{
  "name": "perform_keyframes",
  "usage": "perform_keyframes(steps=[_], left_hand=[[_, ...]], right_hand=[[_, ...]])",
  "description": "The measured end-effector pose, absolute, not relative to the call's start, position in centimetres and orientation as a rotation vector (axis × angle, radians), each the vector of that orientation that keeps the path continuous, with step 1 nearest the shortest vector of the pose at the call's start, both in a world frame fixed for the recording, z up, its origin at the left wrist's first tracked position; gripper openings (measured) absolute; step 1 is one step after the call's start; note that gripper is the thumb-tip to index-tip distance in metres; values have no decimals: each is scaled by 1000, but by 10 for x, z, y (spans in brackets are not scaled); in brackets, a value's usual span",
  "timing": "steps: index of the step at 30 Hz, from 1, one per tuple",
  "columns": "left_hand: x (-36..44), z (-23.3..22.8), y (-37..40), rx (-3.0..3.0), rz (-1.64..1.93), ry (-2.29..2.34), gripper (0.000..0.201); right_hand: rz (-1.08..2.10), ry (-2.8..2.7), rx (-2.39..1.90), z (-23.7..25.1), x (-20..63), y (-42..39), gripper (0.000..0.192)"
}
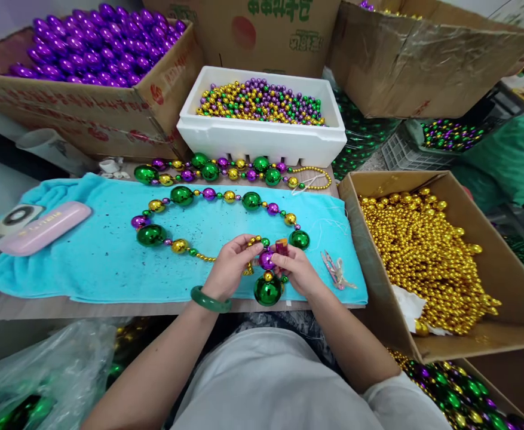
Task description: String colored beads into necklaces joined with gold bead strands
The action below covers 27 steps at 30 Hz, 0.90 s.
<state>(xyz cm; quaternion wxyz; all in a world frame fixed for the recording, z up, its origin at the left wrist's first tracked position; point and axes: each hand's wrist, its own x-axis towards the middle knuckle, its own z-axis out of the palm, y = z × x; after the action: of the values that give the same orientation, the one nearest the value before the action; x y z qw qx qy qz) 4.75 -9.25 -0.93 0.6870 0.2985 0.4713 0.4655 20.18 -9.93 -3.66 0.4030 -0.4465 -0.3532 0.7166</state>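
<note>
Both hands low in the middle of the frame, over the near edge of a turquoise towel (86, 257) on the worktop. Left hand (230, 266) pinching the bead necklace (208, 194) by its small gold beads; right hand (295, 269) gripping a small red lighter (282, 246) beside a purple bead. Big green bead (267, 289) hanging just below. Scissors (336, 269) right of the hands; box of gold beads (427, 257) at right

Bead workshop — bead-filled cartons (427, 251)
</note>
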Motion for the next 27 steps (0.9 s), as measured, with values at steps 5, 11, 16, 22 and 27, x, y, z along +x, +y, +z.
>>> perform_keyframes(steps=[5, 11, 16, 22, 27], left_hand=[[49, -11, -91, 682, 1084, 1098, 36], [44, -6, -91, 674, 1024, 1065, 45], [44, -7, -93, 704, 976, 1045, 44], [45, -10, -93, 784, 961, 1032, 37], [44, -10, -94, 790, 934, 1027, 37]], right_hand=[[1746, -900, -1126, -47, 187, -107, 47], [1527, -966, -1253, -44, 203, -102, 59], [1468, -1102, -1261, -38, 215, -88, 53], [1375, -1292, -1213, -38, 214, -79, 43], [1208, -1476, -1185, -42, 217, -78, 39]])
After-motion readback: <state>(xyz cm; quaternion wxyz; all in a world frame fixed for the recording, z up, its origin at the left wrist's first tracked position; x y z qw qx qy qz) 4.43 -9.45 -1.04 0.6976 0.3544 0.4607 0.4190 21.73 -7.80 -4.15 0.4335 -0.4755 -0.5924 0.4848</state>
